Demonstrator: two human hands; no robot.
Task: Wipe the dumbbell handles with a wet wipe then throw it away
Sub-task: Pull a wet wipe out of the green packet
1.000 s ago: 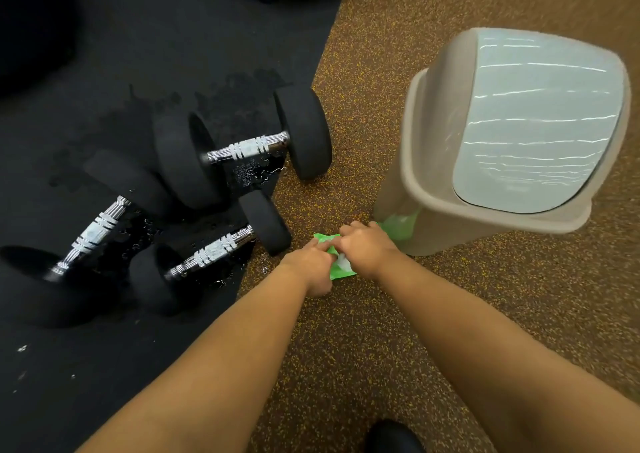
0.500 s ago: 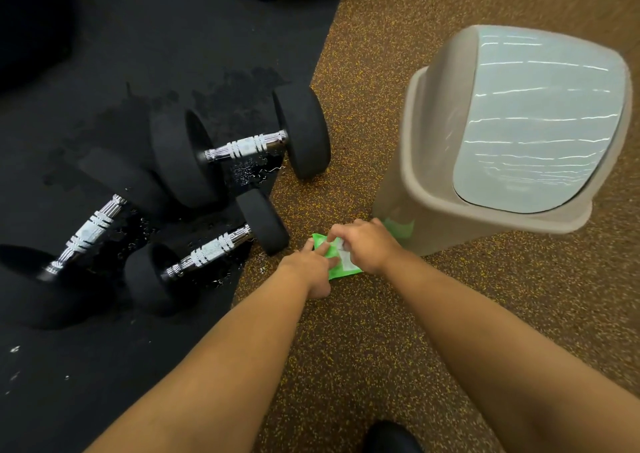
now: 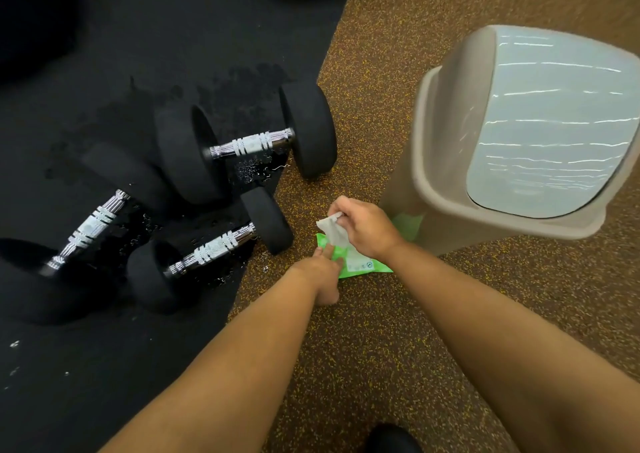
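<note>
A: Head view, biggest thing first: what fills the frame?
B: The floor. A black mat (image 3: 104, 71) covers the left half, and brown speckled rubber flooring (image 3: 381, 348) takes the right. The mat looks wet in patches around the weights.
A: Next?
B: A beige bin (image 3: 433, 147) with a pale swing lid (image 3: 554, 123) stands on the brown flooring at upper right, lid closed.
A: And the weights?
B: Three dumbbells on the mat. The far dumbbell (image 3: 249, 144) lies with its right head over the mat's edge. The left dumbbell (image 3: 88, 229) runs diagonally towards the lower left. The near dumbbell (image 3: 211, 250) lies closest to the hands, its right head at the mat's border. All three handles are bare chrome; nothing is touching them.
A: Now the hands.
B: The left hand (image 3: 322, 276) presses down on a green wipe packet (image 3: 360, 262) that lies on the brown flooring just beside the bin's base, fingers flat on it rather than curled around it. The right hand (image 3: 363, 225) is above the packet, fingertips pinched closed on a white wet wipe (image 3: 334, 232).
A: Where exactly is the wipe?
B: Its top is in that pinch; its lower part reaches down to the packet, partly drawn out. It is near the near dumbbell's right head but apart from it.
</note>
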